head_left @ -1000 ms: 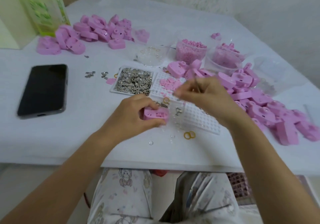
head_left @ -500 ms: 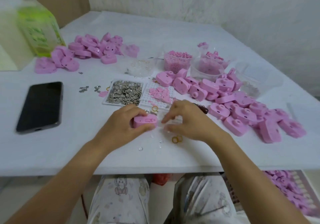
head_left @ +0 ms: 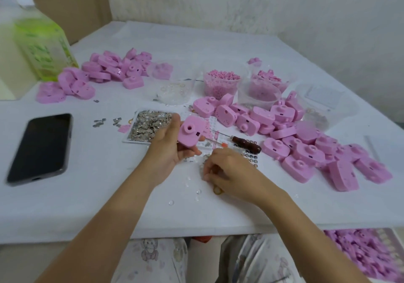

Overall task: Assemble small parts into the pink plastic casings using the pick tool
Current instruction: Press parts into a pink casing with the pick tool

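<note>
My left hand grips a pink camera-shaped casing and holds it tilted above the table, its round lens hole facing up. My right hand is low on the table among small clear lenses and gold rings, fingers curled as if pinching a tiny part; the part itself is hidden. The pick tool, with a dark wooden handle and thin metal shaft, lies free on the white perforated tray just beyond my right hand.
A pile of pink casings fills the right side, another pile sits at the back left. A tray of silver bits, clear tubs of pink parts, a black phone and a green bottle stand around.
My left hand lifted the casing off the table and turned it lens-up. My right hand set the pick tool down and dropped to the small parts near the table's front.
</note>
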